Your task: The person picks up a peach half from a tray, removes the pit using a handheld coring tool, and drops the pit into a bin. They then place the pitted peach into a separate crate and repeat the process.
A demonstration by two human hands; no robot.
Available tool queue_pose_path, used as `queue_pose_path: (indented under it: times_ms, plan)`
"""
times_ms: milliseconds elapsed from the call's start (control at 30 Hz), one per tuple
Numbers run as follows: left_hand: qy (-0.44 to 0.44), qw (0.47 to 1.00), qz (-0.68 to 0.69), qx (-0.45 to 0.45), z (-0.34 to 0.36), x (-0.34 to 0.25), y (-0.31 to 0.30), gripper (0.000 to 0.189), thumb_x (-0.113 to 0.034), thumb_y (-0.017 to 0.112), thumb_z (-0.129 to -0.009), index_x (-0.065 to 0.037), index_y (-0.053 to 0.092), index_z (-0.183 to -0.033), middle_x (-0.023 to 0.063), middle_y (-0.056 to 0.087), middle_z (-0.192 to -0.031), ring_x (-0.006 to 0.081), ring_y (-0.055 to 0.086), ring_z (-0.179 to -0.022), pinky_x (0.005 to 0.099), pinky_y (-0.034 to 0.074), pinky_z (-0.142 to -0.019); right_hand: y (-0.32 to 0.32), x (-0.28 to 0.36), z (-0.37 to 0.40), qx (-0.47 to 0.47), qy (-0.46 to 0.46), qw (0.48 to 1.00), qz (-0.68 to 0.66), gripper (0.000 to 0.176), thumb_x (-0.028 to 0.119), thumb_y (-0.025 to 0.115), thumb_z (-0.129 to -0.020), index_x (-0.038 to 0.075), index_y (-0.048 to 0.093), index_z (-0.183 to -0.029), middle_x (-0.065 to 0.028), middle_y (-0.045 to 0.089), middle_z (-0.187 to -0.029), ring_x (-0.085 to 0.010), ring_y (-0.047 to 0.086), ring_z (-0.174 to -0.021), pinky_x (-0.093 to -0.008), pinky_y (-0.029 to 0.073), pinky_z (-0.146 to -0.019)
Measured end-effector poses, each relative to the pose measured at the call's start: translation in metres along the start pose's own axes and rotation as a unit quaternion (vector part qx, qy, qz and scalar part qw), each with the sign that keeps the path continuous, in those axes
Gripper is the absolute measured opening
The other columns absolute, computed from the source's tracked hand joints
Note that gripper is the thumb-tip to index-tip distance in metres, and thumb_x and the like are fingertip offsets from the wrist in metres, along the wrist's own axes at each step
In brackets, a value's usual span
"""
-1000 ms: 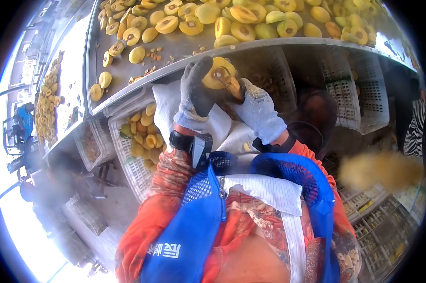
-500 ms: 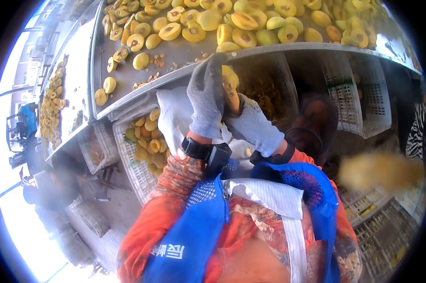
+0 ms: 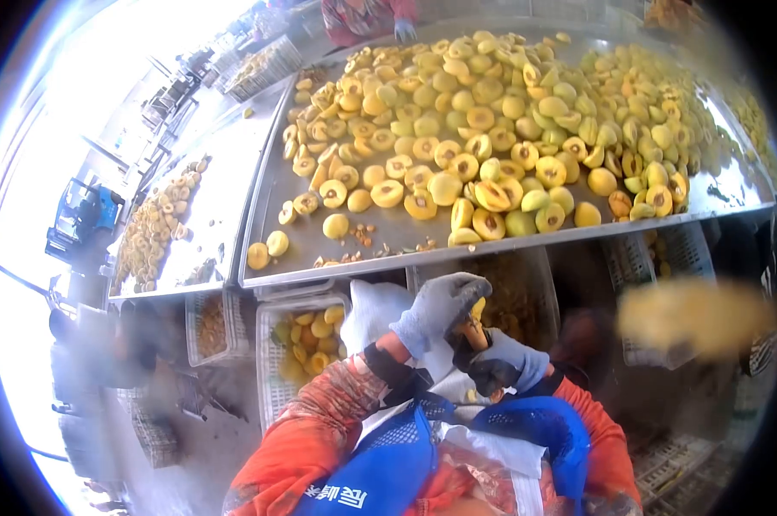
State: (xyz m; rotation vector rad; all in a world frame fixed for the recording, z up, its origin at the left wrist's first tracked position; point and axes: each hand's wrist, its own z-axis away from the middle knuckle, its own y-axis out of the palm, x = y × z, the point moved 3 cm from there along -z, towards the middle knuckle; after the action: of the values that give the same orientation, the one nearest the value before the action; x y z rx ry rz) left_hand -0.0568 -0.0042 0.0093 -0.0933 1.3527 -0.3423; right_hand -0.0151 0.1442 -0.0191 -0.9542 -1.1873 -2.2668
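Observation:
My left hand (image 3: 440,311), in a grey glove, is closed around a yellow peach half (image 3: 478,308), of which only a small edge shows. Close beside it, my right hand (image 3: 510,359), gloved in grey with dark patches, grips a tan, stick-like handle (image 3: 472,335). That handle's working end is hidden against the fruit. Both hands are held just below the front edge of a metal table (image 3: 337,273). A large heap of cut peach halves (image 3: 444,187) covers much of the tabletop, and some loose pits (image 3: 362,234) lie near its front.
Under the table stand a white crate (image 3: 272,365) of peaches and another bin (image 3: 526,292) with brownish contents. A white bag (image 3: 375,310) lies between them. Another person's gloved hand (image 3: 405,31) is at the far edge. A second table (image 3: 208,249) stands left; a blurry smudge (image 3: 698,316) covers the right.
The view has tilted up, showing more of the table and a person beyond it. My hands appear lower in the picture, still together at the fruit; the left has turned over it.

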Motion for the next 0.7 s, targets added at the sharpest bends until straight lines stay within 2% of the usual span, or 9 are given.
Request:
queue_pose_path:
  times_ms: [100,200,333,400,433,500,600,633,700]
  plan:
    - [0.017,0.999,-0.005,0.049,0.002,-0.016,0.003,0.027,-0.020,0.059,-0.094,0.001,0.067,-0.110,0.0078,0.070,-0.102,0.0128,0.064,-0.091,0.0278,0.051,-0.082,0.006,0.009,0.011,-0.011,-0.017,0.999,0.028,0.018,0.009,0.064,-0.075,0.002,0.061,-0.091,-0.0011,0.054,-0.063,-0.0092,0.051,-0.052,-0.0243,0.040,-0.047]
    - [0.032,0.986,-0.039,0.162,-0.007,0.007,0.010,0.025,-0.019,0.061,-0.093,0.000,0.068,-0.108,0.0083,0.071,-0.101,0.0134,0.064,-0.091,0.0280,0.052,-0.082,-0.003,-0.014,0.011,-0.002,-0.027,0.999,0.032,0.011,0.008,0.062,-0.073,0.003,0.059,-0.083,0.0002,0.052,-0.063,-0.0085,0.051,-0.053,-0.0237,0.038,-0.046]
    - [0.088,0.961,-0.194,0.177,-0.011,-0.008,0.018,0.026,-0.022,0.061,-0.092,-0.002,0.068,-0.107,0.0093,0.071,-0.100,0.0156,0.065,-0.091,0.0295,0.052,-0.082,0.001,-0.013,0.017,0.029,-0.006,0.999,-0.039,0.011,0.011,0.064,-0.073,0.007,0.055,-0.077,0.0012,0.050,-0.062,-0.0092,0.050,-0.053,-0.0244,0.037,-0.046]
    - [0.059,0.990,-0.010,0.125,-0.005,0.006,0.029,0.028,-0.026,0.061,-0.091,-0.002,0.070,-0.104,0.0088,0.071,-0.099,0.0172,0.065,-0.090,0.0307,0.052,-0.083,0.005,-0.023,0.021,0.015,0.020,0.991,-0.133,0.020,0.013,0.070,-0.073,0.011,0.051,-0.074,0.0040,0.046,-0.060,-0.0093,0.046,-0.050,-0.0254,0.036,-0.047]
    - [0.042,0.989,0.091,0.106,-0.002,0.007,0.034,0.028,-0.026,0.062,-0.090,-0.003,0.071,-0.103,0.0084,0.071,-0.097,0.0176,0.065,-0.089,0.0312,0.051,-0.083,0.005,-0.025,0.020,0.058,0.008,0.984,-0.168,0.018,0.012,0.069,-0.073,0.008,0.052,-0.076,0.0023,0.046,-0.060,-0.0093,0.046,-0.049,-0.0255,0.036,-0.046]
    - [0.010,0.959,0.273,0.076,0.006,0.004,0.035,0.026,-0.024,0.064,-0.088,-0.002,0.070,-0.102,0.0055,0.069,-0.098,0.0149,0.062,-0.091,0.0304,0.050,-0.084,0.003,-0.029,0.018,0.143,-0.009,0.960,-0.239,0.014,0.010,0.065,-0.074,0.004,0.053,-0.079,-0.0010,0.047,-0.058,-0.0093,0.046,-0.048,-0.0258,0.036,-0.044]
    - [-0.029,0.890,0.455,-0.015,0.003,0.029,0.008,0.028,-0.023,0.064,-0.088,-0.003,0.067,-0.107,0.0075,0.068,-0.099,0.0169,0.063,-0.093,0.0309,0.050,-0.084,0.014,-0.004,0.023,0.118,-0.007,0.959,-0.256,0.016,0.008,0.067,-0.073,0.005,0.052,-0.076,0.0003,0.044,-0.056,-0.0071,0.043,-0.046,-0.0249,0.034,-0.042]
    - [0.103,0.980,0.075,-0.152,0.025,0.011,-0.021,0.038,-0.022,0.072,-0.080,-0.001,0.063,-0.111,0.0103,0.067,-0.098,0.0211,0.064,-0.092,0.0324,0.051,-0.084,0.005,-0.005,0.021,0.092,-0.062,0.981,-0.161,0.017,0.009,0.069,-0.074,0.005,0.052,-0.077,0.0009,0.046,-0.057,-0.0073,0.044,-0.046,-0.0241,0.036,-0.043]
    - [0.177,0.917,-0.261,-0.243,0.047,0.060,-0.089,0.069,-0.019,0.089,-0.058,0.000,0.058,-0.117,0.0145,0.065,-0.100,0.0273,0.064,-0.092,0.0338,0.051,-0.086,0.002,0.018,0.036,0.011,-0.082,0.994,-0.077,0.016,0.012,0.070,-0.077,0.003,0.060,-0.085,0.0003,0.056,-0.069,-0.0076,0.053,-0.058,-0.0217,0.043,-0.055]
